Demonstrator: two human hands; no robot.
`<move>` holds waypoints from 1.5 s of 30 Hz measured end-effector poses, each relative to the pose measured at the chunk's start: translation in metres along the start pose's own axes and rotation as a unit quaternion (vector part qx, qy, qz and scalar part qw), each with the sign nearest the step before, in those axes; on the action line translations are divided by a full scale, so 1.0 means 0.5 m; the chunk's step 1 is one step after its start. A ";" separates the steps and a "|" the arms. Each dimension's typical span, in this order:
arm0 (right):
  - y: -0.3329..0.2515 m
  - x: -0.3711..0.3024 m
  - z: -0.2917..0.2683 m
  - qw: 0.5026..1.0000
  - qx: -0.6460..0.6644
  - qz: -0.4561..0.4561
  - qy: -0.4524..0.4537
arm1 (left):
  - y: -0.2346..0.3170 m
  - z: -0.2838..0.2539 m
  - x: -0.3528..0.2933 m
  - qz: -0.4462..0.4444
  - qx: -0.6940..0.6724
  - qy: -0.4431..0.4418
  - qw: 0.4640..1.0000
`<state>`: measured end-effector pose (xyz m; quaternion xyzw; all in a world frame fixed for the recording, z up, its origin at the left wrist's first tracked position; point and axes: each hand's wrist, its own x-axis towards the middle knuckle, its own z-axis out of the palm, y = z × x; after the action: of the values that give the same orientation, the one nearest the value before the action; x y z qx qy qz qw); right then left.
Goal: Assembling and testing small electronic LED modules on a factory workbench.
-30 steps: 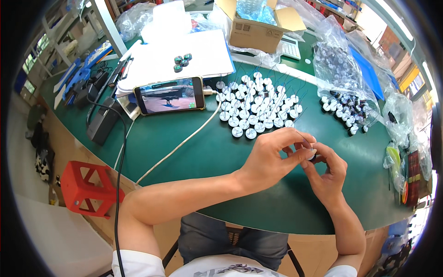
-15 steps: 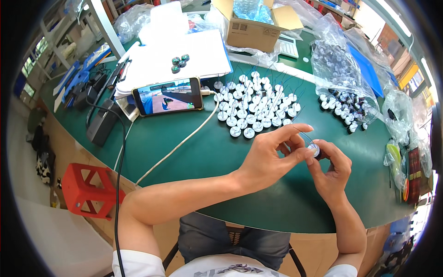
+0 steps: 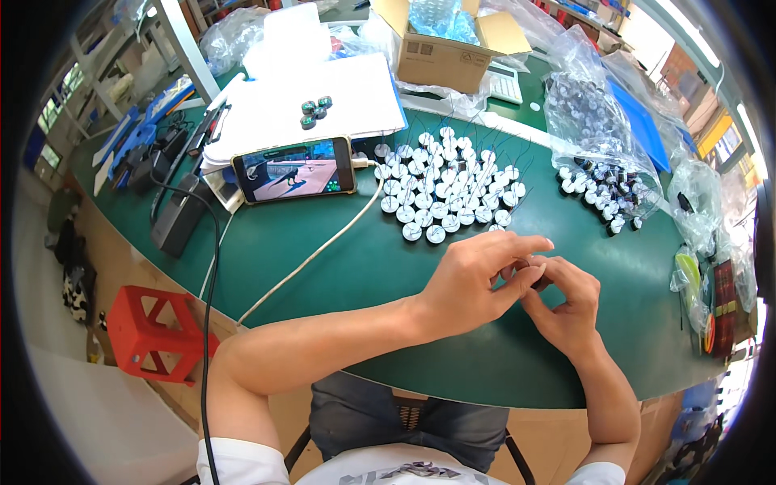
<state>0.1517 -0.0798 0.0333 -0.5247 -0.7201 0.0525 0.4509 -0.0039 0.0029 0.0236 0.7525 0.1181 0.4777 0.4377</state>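
Over the table's front right part, my two hands meet fingertip to fingertip. My right hand pinches a small round wired part, of which only a dark bit shows between the fingers. My left hand is closed at the same part, its thumb against it and its index finger stretched over it. Just beyond them stands a large group of white-topped round wired parts, black-sided, with thin dark wires rising from them. More such parts spill from a clear plastic bag on the right.
A phone showing video leans on its side, a white cable trailing from it. Behind it, several green-topped round pieces lie on white paper. A cardboard box stands at the back, a red stool at the left.
My right hand has shifted slightly left and turned inward. The round part, whose white top showed before, is now mostly hidden behind my fingers. The phone's picture has changed.
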 end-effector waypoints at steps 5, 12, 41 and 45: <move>-0.004 0.005 -0.001 0.999 -0.020 -0.007 -0.026 | -0.010 0.004 0.007 0.154 0.087 0.016 0.984; -0.009 0.006 -0.002 0.999 -0.026 -0.005 -0.033 | -0.009 -0.001 0.008 0.192 0.153 0.009 0.969; -0.010 0.004 -0.006 0.996 -0.062 -0.018 0.061 | 0.003 0.001 -0.003 -0.125 -0.106 -0.026 0.986; -0.007 0.003 -0.004 0.995 -0.074 -0.026 0.066 | 0.014 0.002 0.001 -0.112 -0.104 -0.009 0.988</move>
<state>0.1509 -0.0811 0.0372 -0.5402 -0.7037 -0.0471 0.4591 -0.0047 -0.0013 0.0289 0.6891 0.1469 0.4287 0.5654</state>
